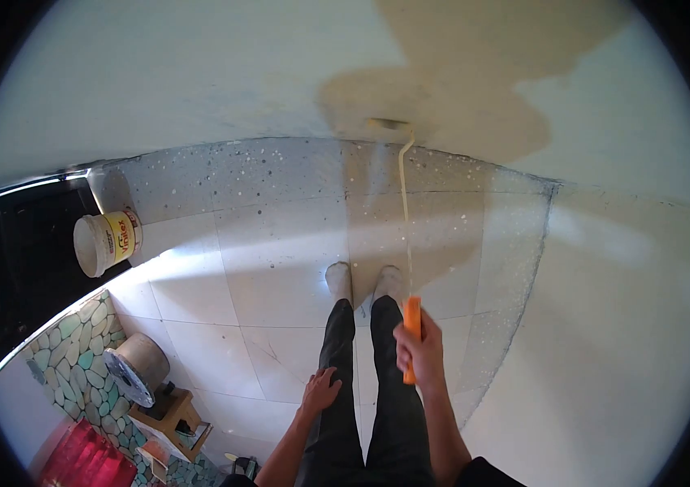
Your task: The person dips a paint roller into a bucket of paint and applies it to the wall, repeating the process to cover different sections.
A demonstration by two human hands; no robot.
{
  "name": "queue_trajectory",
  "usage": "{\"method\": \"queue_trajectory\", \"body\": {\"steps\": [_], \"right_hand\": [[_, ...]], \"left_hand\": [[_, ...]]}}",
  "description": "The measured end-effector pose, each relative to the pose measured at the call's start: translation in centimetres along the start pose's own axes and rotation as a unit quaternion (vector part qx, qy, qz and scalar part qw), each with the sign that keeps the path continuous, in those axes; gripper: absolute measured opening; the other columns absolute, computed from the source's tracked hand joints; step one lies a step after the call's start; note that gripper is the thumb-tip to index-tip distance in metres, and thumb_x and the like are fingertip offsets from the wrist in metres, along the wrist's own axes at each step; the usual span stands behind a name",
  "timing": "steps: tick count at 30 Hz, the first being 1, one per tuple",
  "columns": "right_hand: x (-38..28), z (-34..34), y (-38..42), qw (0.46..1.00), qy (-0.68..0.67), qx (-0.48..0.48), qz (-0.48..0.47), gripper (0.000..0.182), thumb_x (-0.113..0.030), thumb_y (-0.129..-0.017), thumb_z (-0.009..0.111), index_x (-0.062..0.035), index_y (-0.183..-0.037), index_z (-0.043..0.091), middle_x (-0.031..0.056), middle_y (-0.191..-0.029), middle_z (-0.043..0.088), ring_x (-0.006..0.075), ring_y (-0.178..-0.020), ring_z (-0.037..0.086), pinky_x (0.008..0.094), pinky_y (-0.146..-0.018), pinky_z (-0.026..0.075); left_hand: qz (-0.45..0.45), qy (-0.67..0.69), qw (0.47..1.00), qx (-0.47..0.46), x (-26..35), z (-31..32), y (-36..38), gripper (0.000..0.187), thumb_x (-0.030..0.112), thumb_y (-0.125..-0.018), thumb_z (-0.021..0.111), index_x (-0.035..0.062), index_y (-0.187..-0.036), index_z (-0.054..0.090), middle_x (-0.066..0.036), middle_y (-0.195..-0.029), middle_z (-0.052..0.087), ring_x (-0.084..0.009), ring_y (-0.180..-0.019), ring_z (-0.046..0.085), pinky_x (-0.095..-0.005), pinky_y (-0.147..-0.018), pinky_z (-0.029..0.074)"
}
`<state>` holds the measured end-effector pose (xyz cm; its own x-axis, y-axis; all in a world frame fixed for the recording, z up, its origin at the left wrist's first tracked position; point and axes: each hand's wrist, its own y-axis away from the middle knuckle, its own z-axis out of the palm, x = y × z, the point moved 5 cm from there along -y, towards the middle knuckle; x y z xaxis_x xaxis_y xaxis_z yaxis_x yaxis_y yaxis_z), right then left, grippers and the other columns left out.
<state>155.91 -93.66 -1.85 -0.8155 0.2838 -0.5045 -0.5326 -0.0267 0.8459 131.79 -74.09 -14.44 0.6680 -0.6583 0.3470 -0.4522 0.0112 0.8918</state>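
Observation:
My right hand (423,351) is wrapped round the orange handle of a paint roller (414,321). Its long thin frame reaches forward over the floor, and the roller head (389,124) is at the foot of the pale wall (223,73), just above where it meets the floor. On my left leg, near the knee, lies my left hand (322,391), fingers stretched out and holding nothing. My feet (338,280) stand on the tiles between the hands and the wall.
Paint spots dot the tiled floor (280,235) along the wall. At the left stands a white paint bucket (103,243) beside a dark opening. A large spool (140,367), a wooden stool-like piece (168,418) and red cloth (89,458) are at lower left. Another wall (605,325) rises on the right.

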Motion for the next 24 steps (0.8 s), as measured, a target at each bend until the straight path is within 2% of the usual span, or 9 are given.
{"method": "queue_trajectory", "body": {"steps": [3,6,8,11,14,16,20,22,24], "right_hand": [[1.6,-2.7,2.7,1.0,0.018,-0.023,0.004,0.04,-0.008,-0.091,0.057,-0.0052,-0.13,0.049,-0.0007,-0.069,0.051,0.0029,-0.044,0.044,0.0196,-0.037,0.038],[-0.7,-4.2,4.4,1.0,0.004,-0.001,0.024,0.042,-0.009,-0.092,0.056,-0.004,-0.133,0.048,-0.0006,-0.068,0.05,0.0029,-0.044,0.044,0.0193,-0.037,0.038],[-2.3,-4.8,4.5,0.999,0.0,0.011,0.034,0.042,-0.008,-0.092,0.055,-0.0027,-0.133,0.047,-0.0011,-0.066,0.048,0.0029,-0.044,0.043,0.0193,-0.037,0.038],[-4.4,-5.0,4.0,0.996,0.08,0.03,0.025,0.044,-0.007,-0.09,0.056,-0.0027,-0.133,0.048,-0.0016,-0.065,0.046,0.003,-0.043,0.04,0.02,-0.036,0.035],[-5.1,-4.7,2.8,0.997,0.065,0.032,0.024,0.049,-0.005,-0.086,0.055,-0.0022,-0.134,0.047,-0.002,-0.068,0.046,0.0022,-0.041,0.037,0.0189,-0.035,0.032],[-5.7,-5.5,0.2,0.999,0.044,0.025,0.017,0.046,-0.006,-0.086,0.056,-0.0015,-0.131,0.049,-0.0022,-0.065,0.045,0.0024,-0.041,0.038,0.0195,-0.035,0.031],[-2.3,-7.4,-11.4,0.999,0.037,0.007,0.01,0.039,-0.006,-0.083,0.059,-0.0012,-0.122,0.053,-0.0026,-0.063,0.044,0.0032,-0.042,0.038,0.0205,-0.038,0.033],[-0.4,-8.1,-17.7,0.996,0.088,0.014,0.007,0.036,-0.006,-0.083,0.06,-0.0011,-0.118,0.055,-0.0028,-0.062,0.045,0.0036,-0.042,0.039,0.0206,-0.039,0.033],[-0.2,-7.5,-20.4,0.998,0.056,0.002,0.009,0.034,-0.006,-0.083,0.06,-0.0011,-0.116,0.056,-0.0025,-0.062,0.046,0.0038,-0.042,0.039,0.0209,-0.039,0.034]], "left_hand": [[0.003,-0.011,1.0,-0.005,0.2,0.0,-0.2,0.049,0.031,-0.086,0.058,0.0078,-0.129,0.053,-0.019,-0.129,0.054,-0.0417,-0.117,0.051,-0.0473,-0.1,0.041],[-0.001,-0.013,1.0,-0.018,0.6,-0.5,-0.1,0.051,0.032,-0.088,0.058,0.0076,-0.132,0.051,-0.019,-0.13,0.053,-0.04,-0.12,0.049,-0.0463,-0.103,0.039],[-0.006,-0.014,1.0,-0.023,0.8,-0.5,0.1,0.051,0.032,-0.088,0.058,0.0076,-0.132,0.051,-0.019,-0.13,0.053,-0.04,-0.12,0.049,-0.0463,-0.104,0.039],[-0.008,-0.016,1.0,-0.025,0.9,-0.5,0.1,0.051,0.031,-0.087,0.058,0.0078,-0.132,0.052,-0.019,-0.13,0.053,-0.04,-0.12,0.049,-0.0462,-0.104,0.039],[-0.004,-0.017,1.0,-0.02,0.8,-0.5,0.0,0.05,0.031,-0.087,0.058,0.0078,-0.132,0.052,-0.019,-0.13,0.053,-0.0399,-0.12,0.049,-0.0461,-0.104,0.039],[0.0,-0.018,1.0,-0.019,0.8,-0.6,0.1,0.05,0.031,-0.087,0.059,0.0078,-0.131,0.052,-0.019,-0.129,0.053,-0.0398,-0.12,0.049,-0.046,-0.104,0.039],[0.004,-0.009,1.0,-0.015,0.8,-0.5,-0.4,0.049,0.03,-0.087,0.058,0.0072,-0.131,0.052,-0.019,-0.128,0.054,-0.042,-0.116,0.051,-0.0475,-0.1,0.042],[-0.001,-0.008,1.0,-0.013,0.4,-0.5,-0.6,0.049,0.03,-0.087,0.057,0.0071,-0.13,0.052,-0.019,-0.128,0.054,-0.042,-0.116,0.051,-0.0474,-0.1,0.041],[0.009,-0.003,1.0,-0.005,0.7,-0.5,-0.2,0.049,0.029,-0.087,0.057,0.0072,-0.13,0.052,-0.02,-0.127,0.055,-0.042,-0.116,0.051,-0.0472,-0.1,0.042]]}}
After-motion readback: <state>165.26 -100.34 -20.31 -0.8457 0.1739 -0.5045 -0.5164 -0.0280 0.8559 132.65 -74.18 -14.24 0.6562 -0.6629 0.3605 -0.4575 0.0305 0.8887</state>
